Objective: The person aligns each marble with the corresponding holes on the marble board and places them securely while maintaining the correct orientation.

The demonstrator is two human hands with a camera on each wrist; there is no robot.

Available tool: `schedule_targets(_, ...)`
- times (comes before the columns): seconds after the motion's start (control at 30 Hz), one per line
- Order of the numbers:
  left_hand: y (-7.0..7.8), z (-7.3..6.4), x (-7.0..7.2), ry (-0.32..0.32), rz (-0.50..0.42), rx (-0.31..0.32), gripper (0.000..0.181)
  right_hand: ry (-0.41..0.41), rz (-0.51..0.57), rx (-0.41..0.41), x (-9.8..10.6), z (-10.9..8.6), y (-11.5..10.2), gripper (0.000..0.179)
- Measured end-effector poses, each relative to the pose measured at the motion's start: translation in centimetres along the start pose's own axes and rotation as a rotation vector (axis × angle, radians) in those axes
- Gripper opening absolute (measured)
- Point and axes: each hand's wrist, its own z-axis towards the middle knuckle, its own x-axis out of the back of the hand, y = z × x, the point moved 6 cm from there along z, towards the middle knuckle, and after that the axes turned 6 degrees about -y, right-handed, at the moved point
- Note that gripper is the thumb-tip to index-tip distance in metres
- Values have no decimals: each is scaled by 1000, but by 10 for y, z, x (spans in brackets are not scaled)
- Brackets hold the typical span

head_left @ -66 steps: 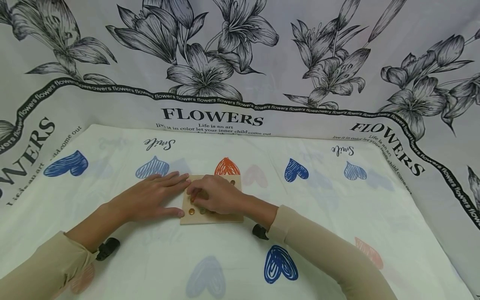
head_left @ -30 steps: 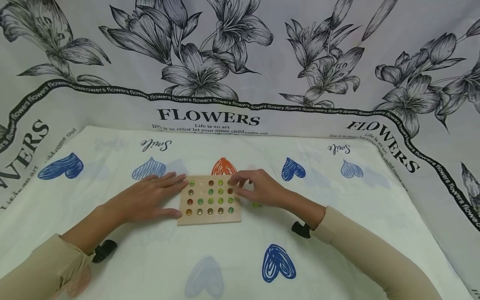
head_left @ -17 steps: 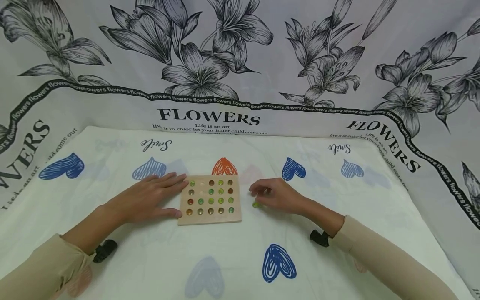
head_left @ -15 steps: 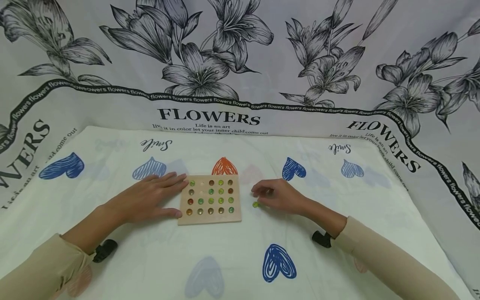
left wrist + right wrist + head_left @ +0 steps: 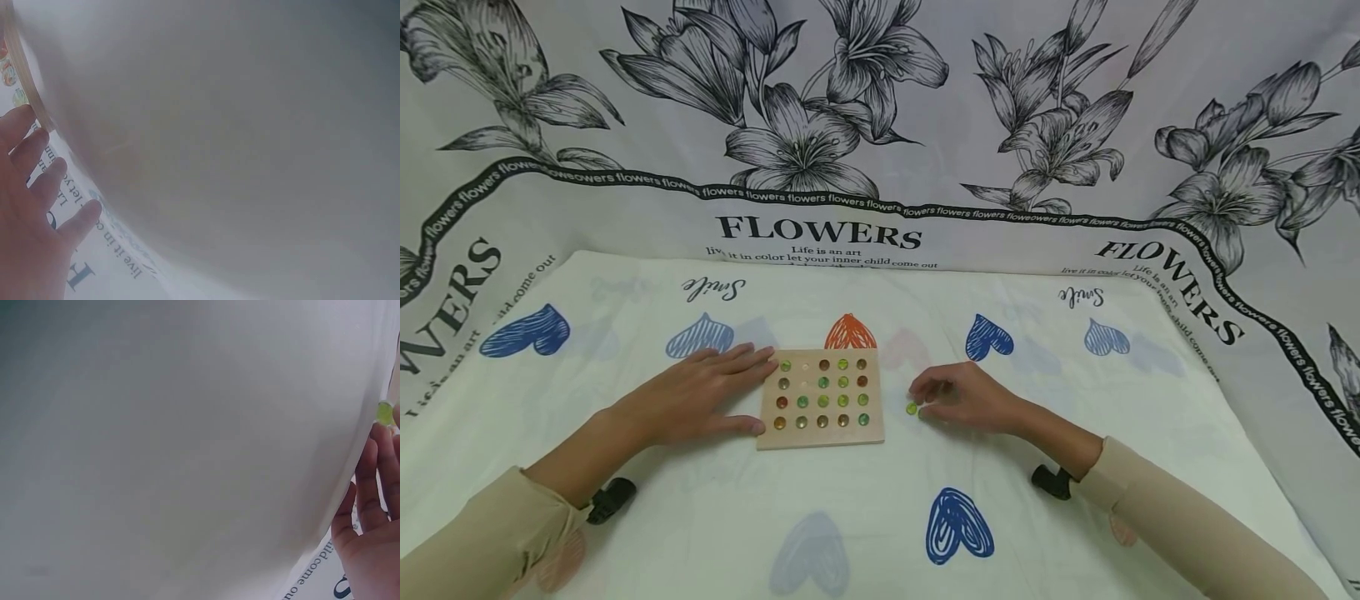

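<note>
A light wooden board (image 5: 820, 442) lies flat on the cloth, with rows of holes filled by green, amber and brown glass marbles. Two holes near its far left side look bare. My left hand (image 5: 703, 392) rests at the board's left edge, fingers spread and thumb on the near corner. To the right of the board, my right hand (image 5: 966, 398) hovers low with loosely bent fingers beside a yellow-green marble (image 5: 912, 408). A second green marble shows partly at the thumb tip. The right wrist view has a green marble (image 5: 384, 412) by the fingertips, largely cut off by the frame edge.
A white cloth (image 5: 700, 517) printed with hearts covers the table. Behind it hangs a floral curtain (image 5: 955, 167) with black lettering. A dark wrist camera (image 5: 1051, 482) sits under the right wrist, and another (image 5: 612, 500) under the left.
My right hand has gone from over the board to the marbles at its right, then drifted slightly right and nearer, showing more of them. The left hand stays on the board edge.
</note>
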Motion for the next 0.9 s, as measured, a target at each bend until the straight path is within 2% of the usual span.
schedule_targets(0.43, -1, 0, -1, 2, -5, 4, 86, -29, 34, 12, -1, 0, 0, 24)
schedule_targets(0.9, -1, 0, -1, 1, -7, 3, 86, 0, -22, 44, 6, 8, -8, 24)
